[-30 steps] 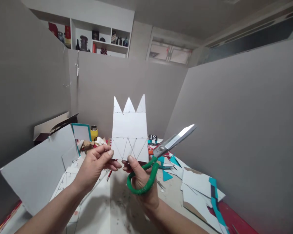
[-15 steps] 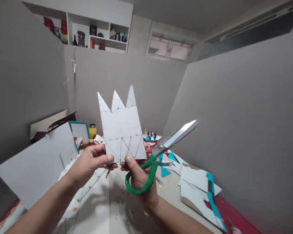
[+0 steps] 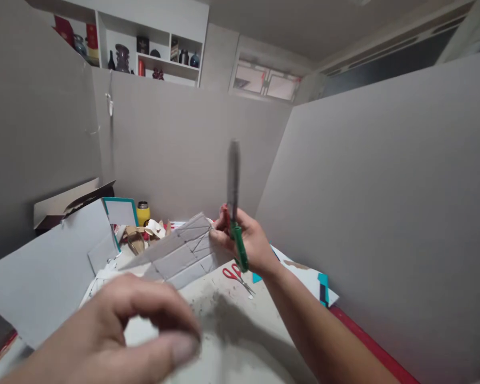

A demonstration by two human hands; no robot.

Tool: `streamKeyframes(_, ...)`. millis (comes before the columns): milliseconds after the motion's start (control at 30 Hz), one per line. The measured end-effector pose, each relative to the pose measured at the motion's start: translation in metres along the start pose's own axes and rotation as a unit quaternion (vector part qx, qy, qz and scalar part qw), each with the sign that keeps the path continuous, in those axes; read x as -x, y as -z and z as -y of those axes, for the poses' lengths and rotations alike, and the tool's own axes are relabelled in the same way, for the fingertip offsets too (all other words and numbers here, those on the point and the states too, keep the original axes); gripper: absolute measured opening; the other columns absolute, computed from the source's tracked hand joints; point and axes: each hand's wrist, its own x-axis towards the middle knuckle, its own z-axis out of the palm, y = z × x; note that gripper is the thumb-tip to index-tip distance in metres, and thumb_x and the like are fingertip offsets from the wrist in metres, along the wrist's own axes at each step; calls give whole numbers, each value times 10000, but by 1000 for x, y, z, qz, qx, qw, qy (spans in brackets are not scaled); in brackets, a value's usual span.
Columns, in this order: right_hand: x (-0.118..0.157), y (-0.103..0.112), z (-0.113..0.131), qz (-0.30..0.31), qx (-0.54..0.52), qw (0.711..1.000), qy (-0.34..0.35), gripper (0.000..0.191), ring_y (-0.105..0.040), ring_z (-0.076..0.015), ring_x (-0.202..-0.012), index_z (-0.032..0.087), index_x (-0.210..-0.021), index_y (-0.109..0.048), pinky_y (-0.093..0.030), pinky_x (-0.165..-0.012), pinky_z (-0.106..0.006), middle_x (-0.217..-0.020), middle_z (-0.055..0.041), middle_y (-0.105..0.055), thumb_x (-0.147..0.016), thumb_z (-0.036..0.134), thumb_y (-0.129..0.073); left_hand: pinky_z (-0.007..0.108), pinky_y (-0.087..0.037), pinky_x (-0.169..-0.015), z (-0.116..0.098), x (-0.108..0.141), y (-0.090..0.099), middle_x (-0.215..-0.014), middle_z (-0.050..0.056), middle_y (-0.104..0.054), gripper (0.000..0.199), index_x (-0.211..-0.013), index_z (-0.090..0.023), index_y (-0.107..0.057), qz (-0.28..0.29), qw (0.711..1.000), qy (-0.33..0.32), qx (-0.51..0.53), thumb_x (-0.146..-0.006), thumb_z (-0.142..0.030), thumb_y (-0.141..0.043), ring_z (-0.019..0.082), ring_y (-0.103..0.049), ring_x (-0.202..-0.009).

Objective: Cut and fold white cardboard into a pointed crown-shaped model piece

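My right hand holds the white cardboard piece by its end, between thumb and fingers. The cardboard is tilted away to the left and marked with dark lines and triangles. In the same hand are the large scissors, with green handles and blurred blades pointing up. Close to the camera is my left hand, its thumb and forefinger curled until the tips meet. I see nothing between them, and it is apart from the cardboard.
Small red-handled scissors lie on the table. A large white board leans at the left, near a yellow bottle and an open box. White and teal cardboard offcuts lie at the right. Grey panels enclose the table.
My left hand has let go of the cardboard and come back towards the camera. My right hand has tilted the cardboard over to the left, and the scissors have swung upright.
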Motion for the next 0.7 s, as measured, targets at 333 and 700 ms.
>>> streamKeyframes(333, 2, -21, 27, 137, -92, 986, 14, 101, -590, -137, -740, 204, -783, -577, -473, -674, -258, -804, 19, -629, -774, 227, -675, 302, -530, -664, 43, -65, 0, -839, 57, -736, 232, -917, -194, -725, 128, 986, 79, 67, -743, -345, -756, 218, -678, -741)
streamKeyframes(700, 28, -43, -11, -54, -183, 980, -63, 254, -588, -125, -639, 191, -816, -544, -501, -580, -255, -895, -25, -614, -815, 391, -701, 299, -560, -679, 34, -58, -6, -896, 76, -771, 370, -1027, -172, -722, -107, 974, 34, 196, -735, -389, -784, 215, -709, -752)
